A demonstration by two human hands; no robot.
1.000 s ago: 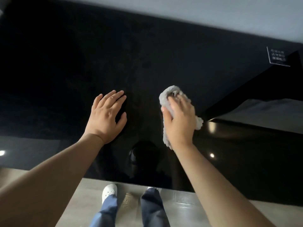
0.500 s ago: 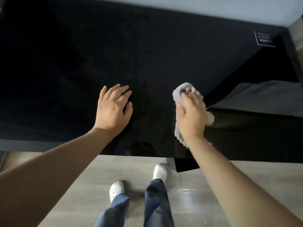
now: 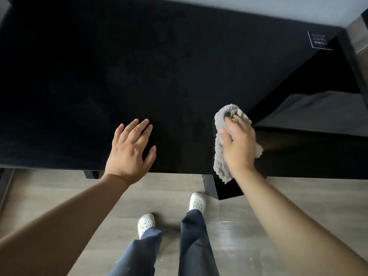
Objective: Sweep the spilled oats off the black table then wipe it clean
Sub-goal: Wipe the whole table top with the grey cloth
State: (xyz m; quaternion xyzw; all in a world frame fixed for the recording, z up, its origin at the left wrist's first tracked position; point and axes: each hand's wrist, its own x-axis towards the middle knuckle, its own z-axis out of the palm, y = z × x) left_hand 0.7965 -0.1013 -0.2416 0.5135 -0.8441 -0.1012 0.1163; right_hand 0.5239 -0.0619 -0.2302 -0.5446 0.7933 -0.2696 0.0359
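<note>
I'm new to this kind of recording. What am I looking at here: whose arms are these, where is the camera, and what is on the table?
There is no machine here. A person works with bare hands, and a camera worn on the head looks forward and down, so you see their own arms, legs and white shoes. The big dark surface is the black table. The left hand lies open and flat on it near the front edge. The right hand holds a bunched grey cloth against the table top. No oats show on the table, only faint smears. A small printed card sits at its far right corner.
</note>
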